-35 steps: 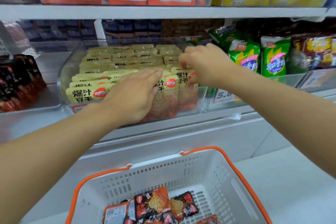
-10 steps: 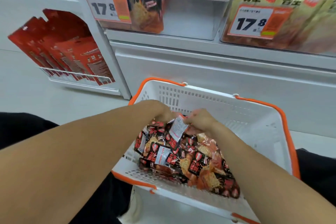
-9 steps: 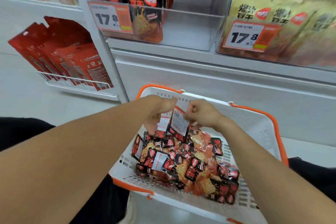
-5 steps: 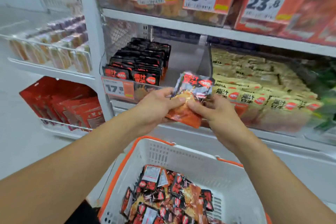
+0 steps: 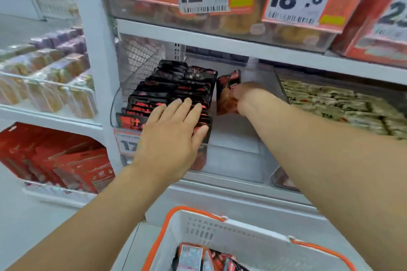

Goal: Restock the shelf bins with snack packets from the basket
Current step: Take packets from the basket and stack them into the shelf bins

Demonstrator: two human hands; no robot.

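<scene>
Packets (image 5: 228, 94) are going into the clear shelf bin (image 5: 233, 160) right now, a small bunch of red-black ones pinched in the right hand (image 5: 243, 97), which is reaching deep into the bin's bare right half, just beside the standing row of black packets (image 5: 176, 92). The left hand (image 5: 174, 130) is lying flat with straight fingers on the front of that row, gripping nothing, just pressing it leftward. The basket (image 5: 242, 229) is sitting below the shelf with more packets (image 5: 198, 257) waiting in it.

What I'm worrying about: the held bunch is looking tilted, so if it's dropped like that it's probably flopping flat on the bin floor instead of standing. Also, if the left hand is lifting off too soon, the row is likely fanning over into the gap (upright packets love doing that).

Compared with half a second back: both hands were holding the bunch together out in front of the bin, over the basket. Now they're split up, the right carrying it inside and the left bracing the row, and the view is sitting closer to the shelf.
</scene>
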